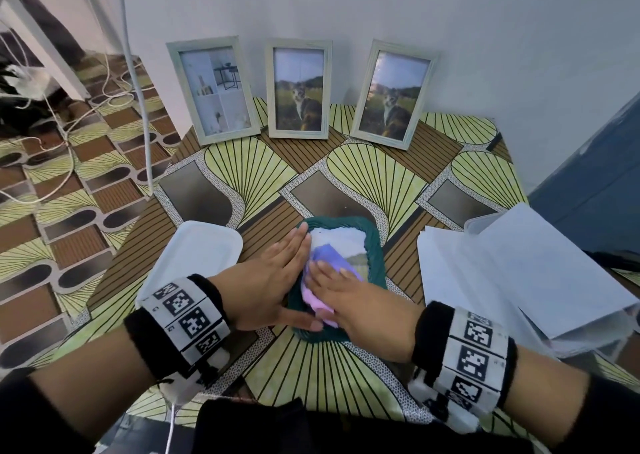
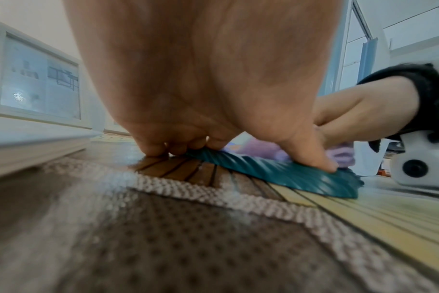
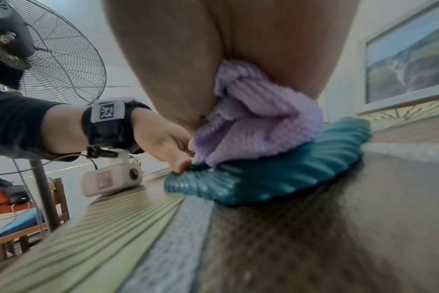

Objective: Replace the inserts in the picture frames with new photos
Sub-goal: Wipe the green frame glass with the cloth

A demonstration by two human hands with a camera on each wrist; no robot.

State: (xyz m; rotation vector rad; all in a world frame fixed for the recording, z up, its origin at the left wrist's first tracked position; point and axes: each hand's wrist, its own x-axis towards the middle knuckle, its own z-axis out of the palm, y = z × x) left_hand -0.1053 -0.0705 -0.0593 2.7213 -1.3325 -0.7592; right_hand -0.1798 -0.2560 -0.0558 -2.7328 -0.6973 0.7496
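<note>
Teal frame (image 1: 375,263): flat on table (image 1: 263,166), near edge. Left hand (image 1: 273,280) flat, steadying its side; right hand (image 1: 349,298) presses purple cloth (image 1: 327,256) on glass. Wipe gently, keep frame braced.

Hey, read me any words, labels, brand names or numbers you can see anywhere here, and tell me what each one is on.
No readable words or numbers.
Wristbands: only black-and-white square code markers, with tiny marks beside them too small to read.
Leftmost standing frame: the insert shows interior pictures; any print is too blurred.
White sheets: blank as seen.
</note>
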